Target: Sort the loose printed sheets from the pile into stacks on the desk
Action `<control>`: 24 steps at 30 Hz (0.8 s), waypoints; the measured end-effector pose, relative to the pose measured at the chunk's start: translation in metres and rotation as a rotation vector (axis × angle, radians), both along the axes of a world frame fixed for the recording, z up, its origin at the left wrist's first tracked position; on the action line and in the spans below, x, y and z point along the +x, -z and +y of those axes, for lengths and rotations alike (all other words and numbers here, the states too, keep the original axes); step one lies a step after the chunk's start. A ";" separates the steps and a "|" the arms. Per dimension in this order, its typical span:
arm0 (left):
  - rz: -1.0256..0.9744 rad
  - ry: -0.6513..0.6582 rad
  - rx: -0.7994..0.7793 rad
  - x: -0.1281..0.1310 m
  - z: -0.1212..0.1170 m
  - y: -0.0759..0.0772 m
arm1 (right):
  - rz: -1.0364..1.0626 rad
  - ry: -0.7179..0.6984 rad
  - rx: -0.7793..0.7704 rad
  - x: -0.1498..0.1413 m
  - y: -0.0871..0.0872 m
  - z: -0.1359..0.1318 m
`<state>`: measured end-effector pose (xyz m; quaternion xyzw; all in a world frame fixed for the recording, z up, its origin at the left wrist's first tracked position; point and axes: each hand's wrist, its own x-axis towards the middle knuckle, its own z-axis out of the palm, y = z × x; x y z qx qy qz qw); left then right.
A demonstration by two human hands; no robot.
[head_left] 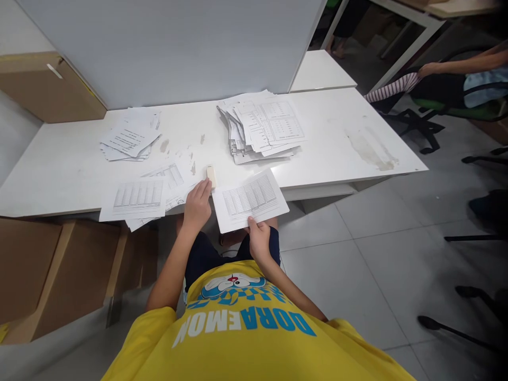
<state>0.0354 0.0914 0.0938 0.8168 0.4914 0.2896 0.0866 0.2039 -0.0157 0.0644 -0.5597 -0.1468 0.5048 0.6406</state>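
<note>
My right hand (259, 237) pinches the lower edge of a printed sheet (251, 200) with a table grid on it, its thumb lying on top. This sheet reaches past the table's front edge, over my lap. At its upper left corner, my left hand (198, 205) has its fingers together on a small cream-coloured block (210, 173), whose exact kind I cannot make out. To the left of that hand, another printed sheet (135, 198) overlaps a paper (169, 180) beneath it, and both hang partly over the edge.
A thick, uneven paper stack (265, 127) stands at the back middle of the white table (329, 137). A smaller paper pile (130, 137) is at back left. Cardboard boxes (75, 275) stand below left; a seated person's arm (468, 64) shows at right.
</note>
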 end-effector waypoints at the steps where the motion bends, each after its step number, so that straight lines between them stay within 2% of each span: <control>1: -0.011 0.007 -0.001 0.000 0.000 0.001 | 0.001 0.001 0.011 0.000 0.000 0.001; 9: -0.073 -0.008 0.007 0.000 0.002 0.014 | -0.011 0.013 0.011 -0.005 0.005 0.003; 14: 0.023 -0.085 0.060 0.004 -0.002 0.023 | 0.023 0.043 0.033 -0.007 0.005 0.004; 18: 0.065 -0.102 0.071 0.005 -0.006 0.025 | -0.014 0.062 0.043 -0.007 0.006 0.006; 24: 0.069 -0.186 0.103 0.008 -0.007 0.026 | -0.170 -0.049 0.136 0.010 0.003 0.007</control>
